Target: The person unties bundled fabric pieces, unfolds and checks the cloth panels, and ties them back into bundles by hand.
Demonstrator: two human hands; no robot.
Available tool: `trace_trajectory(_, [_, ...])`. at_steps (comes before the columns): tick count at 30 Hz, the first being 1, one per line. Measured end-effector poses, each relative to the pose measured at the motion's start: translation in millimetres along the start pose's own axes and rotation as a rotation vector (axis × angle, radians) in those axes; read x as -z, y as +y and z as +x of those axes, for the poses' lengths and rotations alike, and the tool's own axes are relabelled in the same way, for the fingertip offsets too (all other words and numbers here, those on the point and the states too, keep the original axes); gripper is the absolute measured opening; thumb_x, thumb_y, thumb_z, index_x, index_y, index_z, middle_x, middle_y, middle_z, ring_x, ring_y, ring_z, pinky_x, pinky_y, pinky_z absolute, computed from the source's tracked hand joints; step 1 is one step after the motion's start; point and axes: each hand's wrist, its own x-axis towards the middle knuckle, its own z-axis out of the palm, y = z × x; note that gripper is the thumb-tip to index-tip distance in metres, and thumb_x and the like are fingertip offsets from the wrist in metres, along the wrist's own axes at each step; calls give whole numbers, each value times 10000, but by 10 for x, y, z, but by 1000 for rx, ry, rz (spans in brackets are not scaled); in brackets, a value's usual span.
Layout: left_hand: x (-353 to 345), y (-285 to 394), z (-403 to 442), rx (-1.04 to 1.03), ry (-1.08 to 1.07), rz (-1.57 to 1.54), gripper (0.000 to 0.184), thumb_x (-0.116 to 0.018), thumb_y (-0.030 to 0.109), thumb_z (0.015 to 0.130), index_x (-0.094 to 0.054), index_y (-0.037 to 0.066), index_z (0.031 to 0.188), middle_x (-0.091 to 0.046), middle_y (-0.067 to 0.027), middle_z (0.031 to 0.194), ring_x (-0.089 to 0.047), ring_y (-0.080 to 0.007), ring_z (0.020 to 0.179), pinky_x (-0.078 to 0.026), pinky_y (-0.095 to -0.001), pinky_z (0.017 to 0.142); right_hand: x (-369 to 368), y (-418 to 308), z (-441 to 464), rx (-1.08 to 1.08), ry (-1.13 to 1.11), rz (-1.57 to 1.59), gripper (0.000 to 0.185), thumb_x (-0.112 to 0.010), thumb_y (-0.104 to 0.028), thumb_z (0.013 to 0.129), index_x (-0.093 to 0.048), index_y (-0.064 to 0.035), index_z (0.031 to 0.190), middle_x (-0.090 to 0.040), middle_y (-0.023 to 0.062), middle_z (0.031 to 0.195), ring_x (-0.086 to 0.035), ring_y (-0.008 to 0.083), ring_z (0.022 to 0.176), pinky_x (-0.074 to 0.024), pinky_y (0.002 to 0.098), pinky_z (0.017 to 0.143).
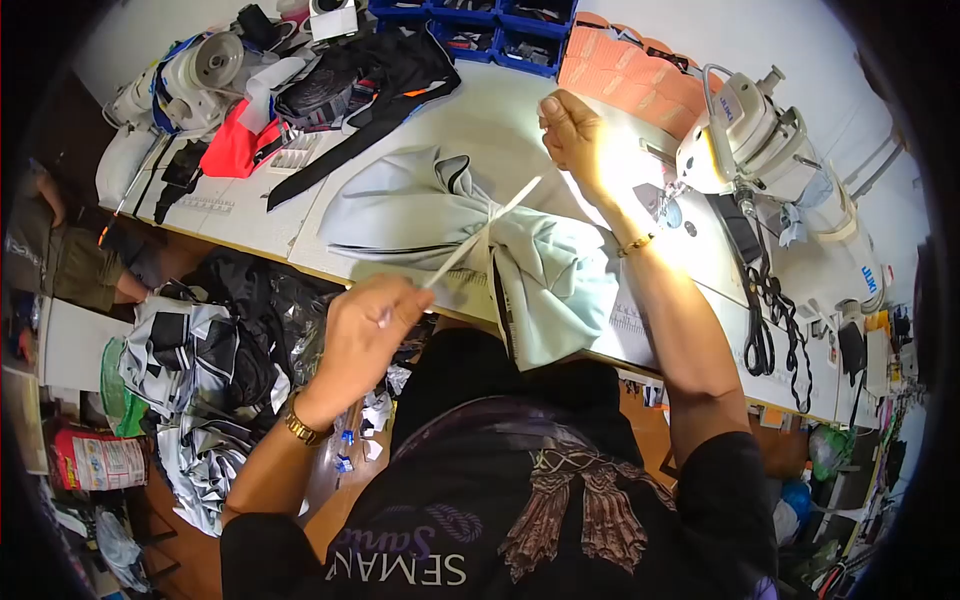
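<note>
A bundle of pale grey cloth pieces with dark edging lies on the white sewing table, gathered at its middle by a narrow white fabric strip. My left hand, at the table's front edge, is closed on one end of the strip. Raised beyond the bundle, my right hand pinches the other end. Between my hands the strip runs taut across the gathered middle. The bundle's right part fans out and hangs over the front edge. Bright lamp light washes out part of my right hand.
A sewing machine stands at the right and another machine at the left. Blue bins and an orange pocketed organizer line the back. Black garments lie back left. Cloth piles fill the floor side; another person sits far left.
</note>
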Motion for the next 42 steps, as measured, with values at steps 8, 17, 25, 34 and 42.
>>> trace_trajectory(8, [-347, 312, 443, 126, 159, -682, 167, -626, 154, 923, -653, 14, 1009, -629, -2, 847, -540, -80, 788, -432, -236, 736, -240, -1368, -312, 693, -768, -230, 288, -467, -289, 1011, -578, -37, 929, -604, 30, 719, -571, 99, 593, -424, 246, 517])
trace_trajectory(17, [-418, 421, 431, 300, 66, -995, 205, -653, 202, 934, -655, -1, 963, -598, 23, 846, -519, -33, 759, -419, -184, 689, -327, -689, -211, 27, -499, 238, 328, -419, -350, 1036, -530, -42, 1028, -569, 35, 825, -544, 43, 561, -383, 173, 405])
trace_trajectory(25, [-395, 331, 602, 331, 122, -1155, 218, -634, 194, 942, -645, -10, 1018, -644, -31, 917, -549, -57, 787, -452, -207, 723, -255, -442, -320, 19, -168, 723, 319, -396, -345, 1043, -496, -55, 956, -523, 28, 712, -555, 130, 590, -502, 265, 599])
trace_trajectory(34, [-354, 178, 557, -64, 297, -75, 140, -732, 81, 819, -689, 28, 941, -689, -39, 857, -606, -120, 786, -462, -259, 720, 59, -209, -495, 212, -252, -53, 279, -449, -235, 1033, -587, -25, 911, -648, 38, 727, -607, 104, 730, -482, 264, 715])
trace_trajectory(42, [-349, 221, 722, -423, 183, 543, 195, -750, 186, 748, -697, 135, 929, -614, 1, 737, -553, -202, 674, -463, -332, 571, -171, -221, -506, 240, -179, -241, 172, -504, -172, 999, -610, -39, 972, -609, 57, 714, -557, 125, 627, -458, 276, 599])
